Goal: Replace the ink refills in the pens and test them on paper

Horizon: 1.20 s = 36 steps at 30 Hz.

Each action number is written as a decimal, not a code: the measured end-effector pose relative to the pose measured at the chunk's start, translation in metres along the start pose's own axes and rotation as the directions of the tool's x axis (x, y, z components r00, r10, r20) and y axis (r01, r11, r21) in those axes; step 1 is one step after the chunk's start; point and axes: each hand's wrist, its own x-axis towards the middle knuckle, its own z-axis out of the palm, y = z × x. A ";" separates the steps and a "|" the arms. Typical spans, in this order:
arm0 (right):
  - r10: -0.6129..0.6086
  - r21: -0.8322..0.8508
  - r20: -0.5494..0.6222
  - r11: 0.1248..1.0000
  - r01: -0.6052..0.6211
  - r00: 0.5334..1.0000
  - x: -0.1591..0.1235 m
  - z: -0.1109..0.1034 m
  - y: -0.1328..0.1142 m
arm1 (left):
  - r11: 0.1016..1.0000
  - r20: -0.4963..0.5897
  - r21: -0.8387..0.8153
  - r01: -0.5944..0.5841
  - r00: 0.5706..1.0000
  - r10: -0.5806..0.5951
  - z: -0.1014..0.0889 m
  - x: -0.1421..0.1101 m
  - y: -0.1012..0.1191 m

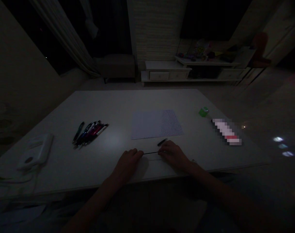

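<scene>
Between my two hands a thin dark pen refill point(150, 153) runs level, just above the table's near edge. My left hand point(131, 158) is closed with its fingertips on the left end. The other end is pinched in my right hand point(173, 154). Just beyond my right fingers lies a short black pen part point(162, 142), which could be a cap or barrel; my hand partly covers it. A sheet of paper point(147, 124) lies farther in, its right part covered in small handwriting or print.
Several pens point(90, 133) lie in a bunch on the left of the white table point(118, 100). A white box-like device point(37, 150) with cables is at the far left. On the right are a small green container point(204, 112) and a blurred-out phone-like object point(226, 131).
</scene>
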 end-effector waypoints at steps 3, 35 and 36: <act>-0.071 -0.166 -0.010 0.984 0.068 0.997 0.001 -0.009 0.013 | 0.999 0.004 0.006 0.038 0.999 -0.038 -0.001 -0.004 -0.008; 0.010 -0.029 0.040 1.000 -0.009 0.999 -0.016 -0.003 -0.009 | 0.997 0.015 0.011 -0.078 0.997 0.078 0.006 0.003 0.015; 0.031 -0.050 0.019 0.998 -0.030 0.999 -0.016 -0.006 -0.003 | 0.998 0.007 0.011 -0.065 0.998 0.064 0.007 0.002 0.012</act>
